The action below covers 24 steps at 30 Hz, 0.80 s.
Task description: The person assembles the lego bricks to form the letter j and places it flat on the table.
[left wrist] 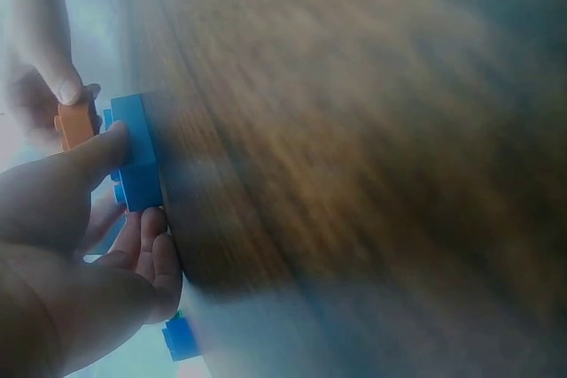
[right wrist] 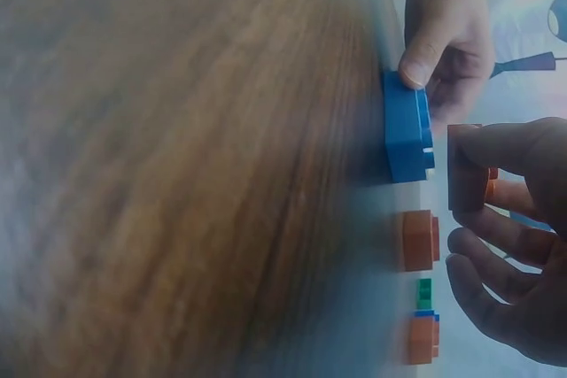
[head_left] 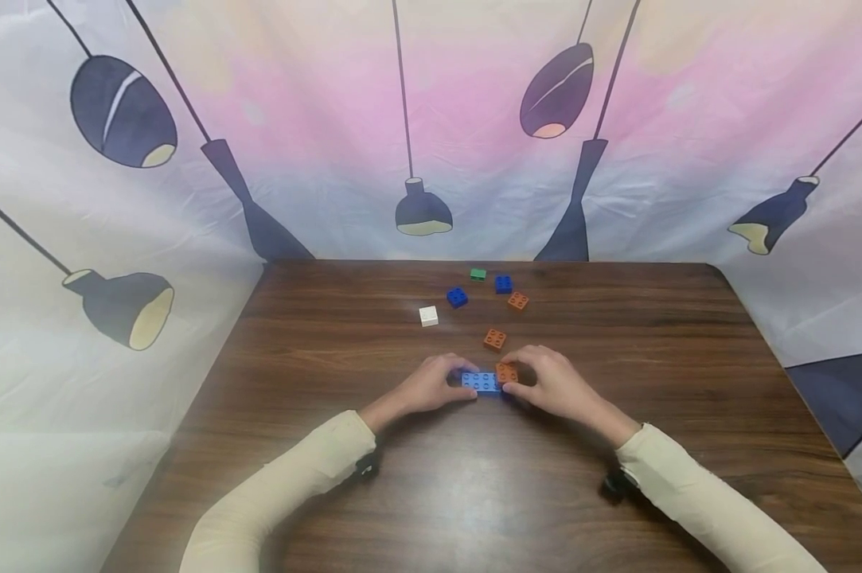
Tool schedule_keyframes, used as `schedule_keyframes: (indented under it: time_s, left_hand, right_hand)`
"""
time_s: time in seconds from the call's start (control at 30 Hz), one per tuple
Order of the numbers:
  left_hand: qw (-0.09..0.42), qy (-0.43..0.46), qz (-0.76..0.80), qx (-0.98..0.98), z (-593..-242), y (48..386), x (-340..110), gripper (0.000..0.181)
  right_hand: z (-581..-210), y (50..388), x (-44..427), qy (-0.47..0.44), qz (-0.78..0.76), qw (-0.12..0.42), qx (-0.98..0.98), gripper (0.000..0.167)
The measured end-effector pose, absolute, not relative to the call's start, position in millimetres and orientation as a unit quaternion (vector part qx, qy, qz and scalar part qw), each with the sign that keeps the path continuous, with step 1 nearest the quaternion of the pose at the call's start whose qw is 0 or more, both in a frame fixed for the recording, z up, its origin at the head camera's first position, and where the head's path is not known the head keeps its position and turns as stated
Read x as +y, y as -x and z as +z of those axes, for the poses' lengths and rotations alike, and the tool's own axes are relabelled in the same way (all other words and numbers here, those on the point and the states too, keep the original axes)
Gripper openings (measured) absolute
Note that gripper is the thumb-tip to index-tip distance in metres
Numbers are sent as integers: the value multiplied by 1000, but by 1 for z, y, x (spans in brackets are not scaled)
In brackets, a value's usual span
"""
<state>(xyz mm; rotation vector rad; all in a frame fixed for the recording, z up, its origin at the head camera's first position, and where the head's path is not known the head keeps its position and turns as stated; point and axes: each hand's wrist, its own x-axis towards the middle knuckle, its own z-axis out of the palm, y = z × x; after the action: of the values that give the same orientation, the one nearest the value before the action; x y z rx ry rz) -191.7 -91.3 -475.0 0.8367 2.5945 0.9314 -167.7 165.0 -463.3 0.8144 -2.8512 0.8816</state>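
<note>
Two pale sleeves, left (head_left: pixel 280 481) and right (head_left: pixel 710 493), nearest the camera, a dark object at each wrist. One brown wood-grain table (head_left: pixel 316 318). One left hand (head_left: pixel 432 383): thumb on the near side and fingers on the far side of a light blue brick (head_left: pixel 479 382), gripping its left end; fingers bent, parted only by the brick's breadth. Said brick: eight studs in two rows, studs up, lying lengthwise left to right between the hands. One right hand (head_left: pixel 551 383): thumb and fingertips pinching a four-stud orange brick (head_left: pixel 506 373), held just above the light blue brick's right end, a narrow gap between; other fingers loosely curled. Just beyond: a second orange brick (head_left: pixel 495 340). Farther, left to right: a white brick (head_left: pixel 428 317), a dark blue brick (head_left: pixel 457 298), a small green brick (head_left: pixel 477 274), another dark blue brick (head_left: pixel 503 284) and a third orange brick (head_left: pixel 518 301) on its near right. Behind the table: one pastel cloth (head_left: pixel 330 95) printed with dark hanging lamps.
</note>
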Motion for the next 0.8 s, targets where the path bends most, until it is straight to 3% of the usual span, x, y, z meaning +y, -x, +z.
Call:
schedule_keyframes:
  time_s: [0.8]
  left_hand:
    - [134,-287,324,892,-476,193,-91,37]
  right_hand:
    - [-471,168,158,-266,282,24,-922,36]
